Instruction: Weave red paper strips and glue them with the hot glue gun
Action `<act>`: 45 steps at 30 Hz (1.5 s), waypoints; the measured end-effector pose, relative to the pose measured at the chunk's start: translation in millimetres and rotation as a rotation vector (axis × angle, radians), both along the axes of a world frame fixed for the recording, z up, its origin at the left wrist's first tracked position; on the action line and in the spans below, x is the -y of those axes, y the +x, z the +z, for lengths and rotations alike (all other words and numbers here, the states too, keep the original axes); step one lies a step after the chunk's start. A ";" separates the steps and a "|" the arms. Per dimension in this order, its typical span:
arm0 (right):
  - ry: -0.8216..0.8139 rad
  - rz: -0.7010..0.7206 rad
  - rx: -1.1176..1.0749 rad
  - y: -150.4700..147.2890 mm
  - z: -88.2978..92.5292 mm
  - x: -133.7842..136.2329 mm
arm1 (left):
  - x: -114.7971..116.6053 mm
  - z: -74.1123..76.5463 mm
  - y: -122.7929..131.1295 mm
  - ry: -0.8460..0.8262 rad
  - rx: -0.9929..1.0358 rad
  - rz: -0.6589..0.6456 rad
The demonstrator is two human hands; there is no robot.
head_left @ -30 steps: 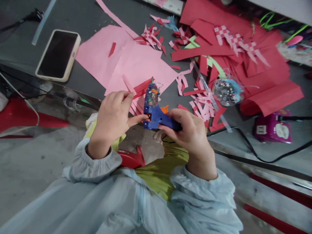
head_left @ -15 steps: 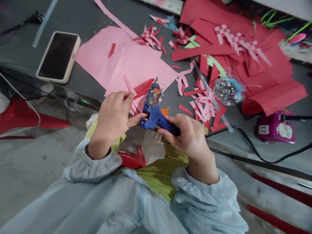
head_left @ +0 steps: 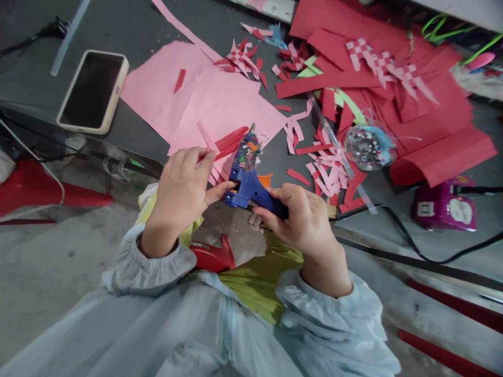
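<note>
Broadly, the dark table (head_left: 133, 26) takes up most of the far half, with red paper (head_left: 436, 118) heaped across its far right. Pink sheets (head_left: 231, 99) lie overlapped at the middle, and a phone (head_left: 92, 91) in a pale case rests just left of them, near the edge.

The right hand (head_left: 298, 214) is closed around the grip of a blue glue gun (head_left: 247, 180), which is held above the near edge of the table, its nozzle pointing to the far side. The left hand (head_left: 190, 183) has its fingers loosely curled, well apart from the thumb, whose tip meets the gun's rear end; whether it presses on anything inside cannot be told. The gun should be light and stiff, its bare grip easy to hold firmly. The front, crusted with coloured bits, looks rough and may be hot, so the grip and rear body seem the safer places to take hold.

A purple box (head_left: 444, 207) sits at the right, with a clear tub (head_left: 369, 149) of beads farther left. Smaller woven paper pieces (head_left: 383, 68) lie on the red heap, and narrow cut strips (head_left: 328, 170) scatter left of the tub
</note>
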State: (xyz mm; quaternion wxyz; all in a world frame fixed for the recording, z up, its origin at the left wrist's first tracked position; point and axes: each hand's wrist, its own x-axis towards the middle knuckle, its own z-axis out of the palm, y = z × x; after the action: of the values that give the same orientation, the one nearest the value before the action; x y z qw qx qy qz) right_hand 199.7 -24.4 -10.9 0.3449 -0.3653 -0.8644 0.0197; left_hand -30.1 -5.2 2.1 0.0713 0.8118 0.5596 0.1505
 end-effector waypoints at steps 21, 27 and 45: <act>-0.827 0.043 -0.852 -1.5 7.9 -9.7 | 0.1 0.7 2.0 -0.025 0.009 0.016; -0.850 0.110 -0.828 2.8 4.5 -14.2 | 0.6 -1.2 1.5 -0.014 0.007 0.017; -1.207 0.022 -0.670 6.3 2.0 -2.6 | 1.3 -3.6 3.4 0.044 -0.036 0.011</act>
State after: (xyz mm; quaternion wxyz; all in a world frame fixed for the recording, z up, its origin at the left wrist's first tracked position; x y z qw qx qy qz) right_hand 206.0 -21.8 -9.0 0.3296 -0.4590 -0.5527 0.6126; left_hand -26.7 -6.5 -1.5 0.0425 0.8126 0.5620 0.1485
